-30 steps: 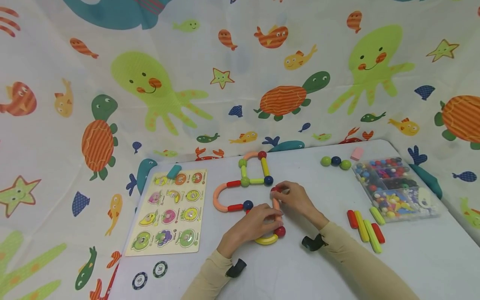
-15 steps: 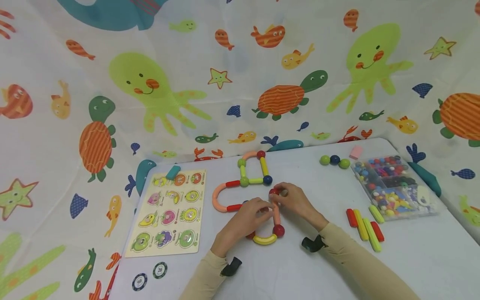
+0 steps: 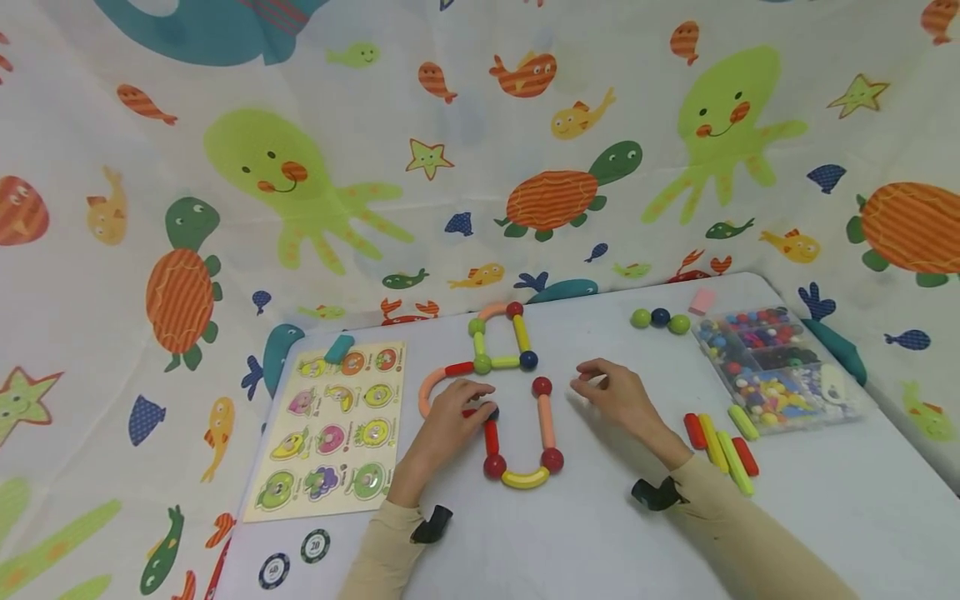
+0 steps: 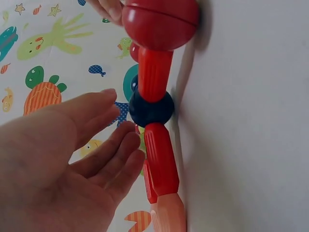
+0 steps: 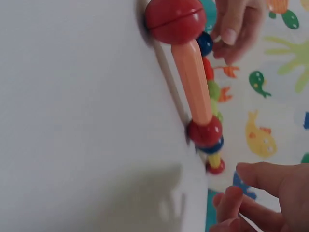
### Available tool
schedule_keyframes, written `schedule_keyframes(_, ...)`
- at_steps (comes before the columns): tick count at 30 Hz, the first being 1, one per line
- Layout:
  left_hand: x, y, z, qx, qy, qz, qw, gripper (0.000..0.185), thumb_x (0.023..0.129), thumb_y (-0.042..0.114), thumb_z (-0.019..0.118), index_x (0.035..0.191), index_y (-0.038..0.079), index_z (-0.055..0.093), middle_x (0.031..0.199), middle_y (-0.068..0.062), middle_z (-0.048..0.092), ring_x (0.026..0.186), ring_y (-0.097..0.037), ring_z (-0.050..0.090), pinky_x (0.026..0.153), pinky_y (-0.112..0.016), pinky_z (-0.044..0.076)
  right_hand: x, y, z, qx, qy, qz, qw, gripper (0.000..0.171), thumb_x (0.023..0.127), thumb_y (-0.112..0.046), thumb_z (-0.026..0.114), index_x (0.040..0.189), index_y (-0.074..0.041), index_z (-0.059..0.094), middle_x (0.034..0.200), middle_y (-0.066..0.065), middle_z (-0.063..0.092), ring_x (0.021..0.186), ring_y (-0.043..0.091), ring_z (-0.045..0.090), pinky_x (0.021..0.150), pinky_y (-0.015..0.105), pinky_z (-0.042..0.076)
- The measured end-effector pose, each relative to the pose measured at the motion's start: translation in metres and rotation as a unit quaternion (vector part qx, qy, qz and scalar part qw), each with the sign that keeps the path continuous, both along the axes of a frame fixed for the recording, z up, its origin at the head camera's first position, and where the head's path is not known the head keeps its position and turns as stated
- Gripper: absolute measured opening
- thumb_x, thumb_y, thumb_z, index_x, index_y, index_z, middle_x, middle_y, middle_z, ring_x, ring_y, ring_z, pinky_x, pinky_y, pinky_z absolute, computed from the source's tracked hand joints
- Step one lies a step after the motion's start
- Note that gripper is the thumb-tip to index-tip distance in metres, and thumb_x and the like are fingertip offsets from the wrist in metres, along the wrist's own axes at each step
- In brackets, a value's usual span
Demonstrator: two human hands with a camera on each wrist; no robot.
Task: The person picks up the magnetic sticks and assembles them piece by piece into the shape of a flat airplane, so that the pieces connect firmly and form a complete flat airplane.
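A chain of coloured rods and balls lies on the table in a winding line. My left hand hovers at its dark blue ball, fingers loosely bent and gripping nothing; in the left wrist view the fingertips are right beside the red rod. From that ball a red rod leads to a red ball, then a curved yellow rod, another red ball, and a peach rod topped by a red ball. My right hand, relaxed and holding nothing, is apart to the right.
Farther back is a loop of green and yellow rods. At left lies a fruit puzzle board with a teal block; two round chips are nearer. Rightward are loose rods, a bead box and three joined balls.
My right hand has let go of the red ball atop the peach rod and moved right. My left hand has left the peach rod and moved left to the dark blue ball.
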State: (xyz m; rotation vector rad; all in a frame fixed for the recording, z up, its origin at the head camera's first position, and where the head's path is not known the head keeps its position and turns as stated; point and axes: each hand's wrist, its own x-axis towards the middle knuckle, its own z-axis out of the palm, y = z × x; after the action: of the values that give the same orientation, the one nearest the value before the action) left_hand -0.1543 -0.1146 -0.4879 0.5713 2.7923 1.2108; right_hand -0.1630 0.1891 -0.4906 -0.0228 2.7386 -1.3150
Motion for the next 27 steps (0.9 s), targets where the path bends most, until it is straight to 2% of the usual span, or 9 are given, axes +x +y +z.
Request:
schedule_keyframes(5,-0.002,-0.003,-0.005,-0.008,-0.009,-0.001,0.9999,0.034,0.095,0.022,0.073,0.127,0.014,0.068,0.12,-0.004,0.067,0.11,-0.018,0.064,0.097,-0.038,0.056,0.018,0.041,0.002,0.031,0.04,-0.038,0.998,0.036,0.097,-0.031,0.07,0.124,-0.007,0.066,0.107,0.01,0.071,0.078,0.018,0.062,0.061,0.026,0.049)
schedule_keyframes(9,-0.003,-0.004,-0.005,-0.011,-0.011,-0.004,0.9999,0.035,0.094,0.022,0.073,0.128,0.014,0.068,0.12,-0.003,0.067,0.11,-0.019,0.064,0.097,-0.039,0.055,0.041,0.072,0.004,0.054,0.085,-0.064,0.993,0.034,0.097,-0.03,0.07,0.121,-0.006,0.068,0.102,0.01,0.072,0.073,0.012,0.062,0.056,0.025,0.047)
schedule_keyframes(12,-0.003,-0.004,-0.005,-0.008,-0.014,-0.008,0.9998,0.035,0.094,0.021,0.074,0.127,0.014,0.068,0.119,-0.003,0.067,0.109,-0.019,0.064,0.098,-0.039,0.055,0.058,0.09,0.008,0.074,0.102,-0.08,0.989,0.034,0.097,-0.03,0.07,0.119,-0.004,0.068,0.098,0.01,0.072,0.068,0.011,0.062,0.052,0.025,0.046)
schedule_keyframes(19,-0.003,-0.005,-0.003,-0.013,-0.016,-0.005,0.9998,0.034,0.093,0.02,0.075,0.126,0.013,0.069,0.116,-0.002,0.068,0.108,-0.019,0.064,0.098,-0.038,0.055,0.084,0.108,0.011,0.131,0.077,-0.102,0.983,0.034,0.092,-0.026,0.075,0.113,0.0,0.068,0.093,0.011,0.071,0.076,0.02,0.065,0.056,0.023,0.046)
schedule_keyframes(23,-0.002,-0.005,-0.003,-0.013,-0.015,-0.009,0.9998,0.034,0.093,0.019,0.075,0.126,0.013,0.069,0.116,-0.002,0.069,0.107,-0.018,0.065,0.098,-0.038,0.055,0.089,0.11,0.008,0.138,0.06,-0.093,0.984,0.032,0.09,-0.021,0.077,0.109,0.004,0.068,0.09,0.013,0.071,0.072,0.02,0.064,0.052,0.024,0.044)
schedule_keyframes(27,-0.003,-0.004,-0.004,-0.013,-0.018,-0.015,0.9996,0.034,0.093,0.019,0.074,0.127,0.013,0.068,0.117,-0.002,0.069,0.107,-0.018,0.065,0.098,-0.037,0.055,0.091,0.11,0.001,0.148,0.063,-0.085,0.983,0.029,0.089,-0.015,0.077,0.107,0.006,0.068,0.088,0.015,0.071,0.071,0.019,0.06,0.051,0.023,0.042)
